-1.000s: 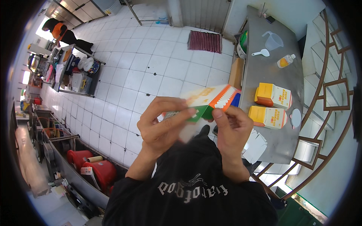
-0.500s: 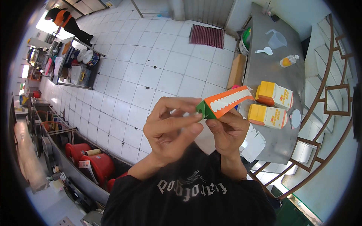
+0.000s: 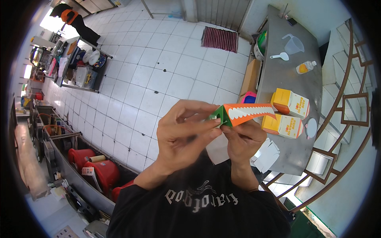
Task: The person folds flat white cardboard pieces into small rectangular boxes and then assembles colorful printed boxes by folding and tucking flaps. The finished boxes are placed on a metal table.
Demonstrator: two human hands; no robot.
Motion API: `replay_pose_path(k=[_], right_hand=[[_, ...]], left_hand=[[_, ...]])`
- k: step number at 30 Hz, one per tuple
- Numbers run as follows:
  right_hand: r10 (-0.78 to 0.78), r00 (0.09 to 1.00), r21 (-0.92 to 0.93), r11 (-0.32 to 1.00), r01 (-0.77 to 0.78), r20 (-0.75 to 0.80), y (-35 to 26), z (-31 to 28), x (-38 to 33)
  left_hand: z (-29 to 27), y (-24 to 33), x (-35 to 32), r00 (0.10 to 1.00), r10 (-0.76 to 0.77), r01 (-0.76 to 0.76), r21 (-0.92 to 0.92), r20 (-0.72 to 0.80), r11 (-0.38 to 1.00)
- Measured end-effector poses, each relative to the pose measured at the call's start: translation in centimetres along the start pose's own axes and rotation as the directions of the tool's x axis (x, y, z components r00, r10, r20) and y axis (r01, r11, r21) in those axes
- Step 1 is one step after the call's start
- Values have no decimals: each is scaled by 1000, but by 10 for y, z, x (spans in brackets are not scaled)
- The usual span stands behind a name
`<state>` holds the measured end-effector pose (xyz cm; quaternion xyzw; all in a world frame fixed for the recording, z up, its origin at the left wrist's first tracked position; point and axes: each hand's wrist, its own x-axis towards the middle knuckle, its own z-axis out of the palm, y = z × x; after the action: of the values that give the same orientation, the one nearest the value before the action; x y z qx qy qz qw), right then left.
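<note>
Between my hands is a small folded paper carton, orange with a row of white scallops and a green end. My right hand grips it from below, thumb near the green end. My left hand has its fingers and thumb closed on the green end flap, where a dark opening shows. A pale panel shows below, between my wrists; I cannot tell whether it belongs to the carton. Just beyond the carton, two yellow-and-white boxes stand on the metal table.
White cut card pieces lie near the table's front edge. Farther back are a bottle, a white scoop and a clear jug. Red tubs sit at lower left. A person stands at the far left, beyond a shelf trolley.
The carton and both hands have moved slightly right, and the carton has turned to lie more level. My left fingers remain at its green end.
</note>
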<state>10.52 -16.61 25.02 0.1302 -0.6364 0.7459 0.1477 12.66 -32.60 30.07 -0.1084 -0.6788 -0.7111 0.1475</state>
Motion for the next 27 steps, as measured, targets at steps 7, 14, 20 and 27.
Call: replay_pose_path(k=[7,14,20,27], right_hand=[[122,992,97,988,-123,17,0,1,-2],[-69,990,36,997,65,120,3,3,-1],[2,971,-94,995,21,239,-17,-3,9],[-187,958,-353,930,102,-215,-17,-2,15]], left_hand=[[0,-1,2,1000,-14,15,44,-11,999],[-3,-8,0,1000,15,-11,155,-24,988],[-21,-31,-6,973,103,-101,22,-204,995],[-47,-44,-9,953,-17,-56,-231,-304,971]])
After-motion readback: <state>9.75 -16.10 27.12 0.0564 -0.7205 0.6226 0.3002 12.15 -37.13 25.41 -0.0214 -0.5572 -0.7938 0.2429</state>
